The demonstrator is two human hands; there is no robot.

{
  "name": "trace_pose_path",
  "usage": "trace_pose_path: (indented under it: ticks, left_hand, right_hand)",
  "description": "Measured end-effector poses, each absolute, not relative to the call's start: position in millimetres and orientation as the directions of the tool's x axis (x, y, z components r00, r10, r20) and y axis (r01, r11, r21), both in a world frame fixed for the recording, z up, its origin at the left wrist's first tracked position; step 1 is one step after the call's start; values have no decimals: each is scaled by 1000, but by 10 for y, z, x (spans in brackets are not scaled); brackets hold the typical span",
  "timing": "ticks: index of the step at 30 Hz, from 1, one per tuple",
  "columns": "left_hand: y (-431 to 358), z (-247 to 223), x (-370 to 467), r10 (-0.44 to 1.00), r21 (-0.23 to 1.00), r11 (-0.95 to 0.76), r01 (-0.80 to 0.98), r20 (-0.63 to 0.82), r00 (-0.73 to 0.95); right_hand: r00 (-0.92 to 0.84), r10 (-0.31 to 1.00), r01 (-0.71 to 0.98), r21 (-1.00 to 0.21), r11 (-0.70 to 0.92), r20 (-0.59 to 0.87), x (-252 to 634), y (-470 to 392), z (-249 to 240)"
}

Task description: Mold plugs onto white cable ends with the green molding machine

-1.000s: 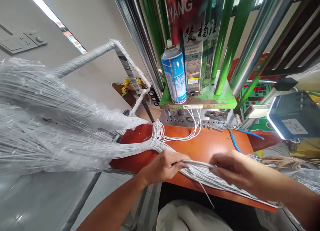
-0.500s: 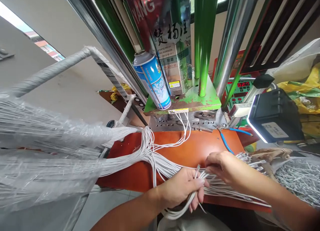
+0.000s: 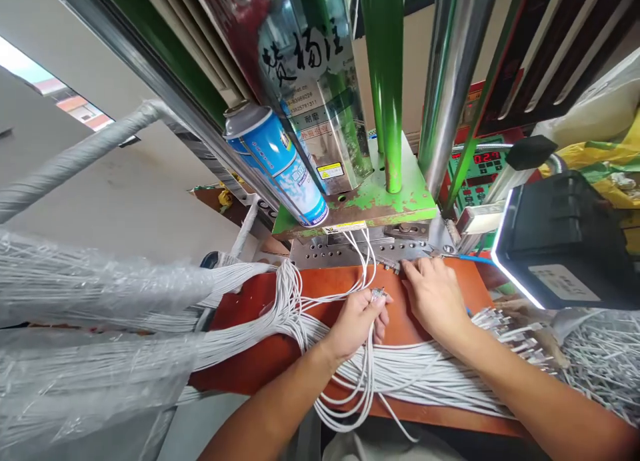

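My left hand (image 3: 359, 320) is closed around a few white cables, whose small metal connector ends (image 3: 379, 293) stick out above the thumb. Below it the held cables (image 3: 367, 388) hang in a loop. My right hand (image 3: 434, 298) is at the front edge of the machine's steel bed, its fingers closed at the right end of a slim metal bar (image 3: 389, 265). The hand covers the rest of that bar. Under both hands a thick bundle of white cables (image 3: 415, 374) crosses the orange-brown board (image 3: 330, 281). Other white cables (image 3: 367, 254) run into the press below the green plate (image 3: 410, 204).
A blue spray can (image 3: 283, 168) stands on the green plate. Blue-handled pliers (image 3: 475, 258) lie partly hidden behind my right hand. A lit work lamp (image 3: 555, 241) juts in at right, above a heap of cable ends (image 3: 605, 361). Plastic-wrapped cable bundles (image 3: 100, 274) fill the left.
My right hand has moved from beside the left hand up to the metal bar at the steel bed. My left hand has risen slightly with its cables. The view has shifted.
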State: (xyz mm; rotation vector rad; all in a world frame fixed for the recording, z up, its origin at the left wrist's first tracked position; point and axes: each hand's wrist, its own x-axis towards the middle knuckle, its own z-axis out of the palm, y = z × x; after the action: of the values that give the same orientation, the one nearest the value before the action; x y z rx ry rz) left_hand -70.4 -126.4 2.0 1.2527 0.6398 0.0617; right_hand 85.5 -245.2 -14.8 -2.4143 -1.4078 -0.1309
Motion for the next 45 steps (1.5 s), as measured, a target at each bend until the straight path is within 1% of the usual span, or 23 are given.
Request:
trace_pose_path:
  ticks: [1, 3, 4, 7, 9, 10, 13, 16, 19, 22, 24, 27, 29, 31, 32, 33, 37, 41, 45]
  left_hand:
    - [-1270, 11, -701, 380, 895, 326, 305, -420, 824]
    - [-1299, 8, -686, 391, 898, 298, 323, -424, 817]
    - [-1315, 9, -675, 404, 902, 280, 329, -422, 812]
    - [-1344, 5, -644, 426, 912, 223, 343, -408, 808]
    - [-1348, -1, -626, 415, 913, 190, 361, -408, 813]
    - [-1349, -2, -616, 407, 911, 180, 372, -413, 815]
    - [-1362, 14, -577, 360, 898, 185, 400, -441, 822]
    - [-1394, 45, -526, 328, 885, 189, 427, -466, 822]
    - [-1430, 60, -487, 343, 877, 183, 444, -480, 807]
    - [-1457, 45, -476, 372, 887, 172, 428, -461, 806]
    - [-1460, 28, -484, 386, 897, 163, 411, -442, 810]
    - [-1417, 3, -515, 348, 902, 139, 409, -431, 833]
    - [-1360, -13, -543, 403, 923, 58, 381, -370, 837]
    - [-1297, -31, -567, 509, 943, -43, 330, -264, 819]
    - [-1270, -38, -575, 544, 946, -69, 317, -231, 807]
    - [-1249, -43, -578, 552, 945, -67, 321, -233, 800]
    - [-1216, -37, -553, 469, 903, 35, 428, -393, 791]
    - [-1225, -6, -497, 428, 896, 86, 435, -427, 797]
    - [-1250, 37, -458, 397, 867, 196, 458, -497, 771]
  right_hand:
    - [495, 843, 863, -229, -450, 211, 841, -2471, -127]
    - [481, 861, 862, -265, -432, 163, 806, -2549, -82]
    - [486, 863, 850, -306, -429, 141, 788, -2604, -70]
    - [528, 846, 761, -479, -437, 68, 734, -2791, -101]
    - [536, 842, 719, -559, -414, 66, 694, -2885, -160]
    - [533, 842, 716, -576, -394, 86, 674, -2912, -189]
    - [519, 842, 745, -560, -363, 144, 630, -2923, -235]
    - [501, 855, 766, -529, -365, 134, 619, -2890, -223]
    - [469, 873, 796, -493, -351, 135, 621, -2874, -202]
    - [445, 885, 817, -468, -338, 137, 625, -2875, -203]
    - [435, 890, 806, -499, -318, 135, 636, -2878, -213]
    - [465, 876, 749, -584, -314, 126, 664, -2882, -225]
    - [515, 848, 693, -642, -327, 124, 683, -2886, -221]
    - [546, 828, 652, -685, -324, 129, 695, -2889, -213]
    - [547, 827, 644, -697, -315, 131, 699, -2889, -210]
    - [542, 830, 644, -700, -308, 133, 701, -2888, -209]
    - [518, 844, 695, -644, -321, 139, 698, -2872, -235]
    - [492, 861, 727, -605, -324, 131, 696, -2861, -259]
    - [449, 881, 749, -602, -279, 151, 705, -2869, -256]
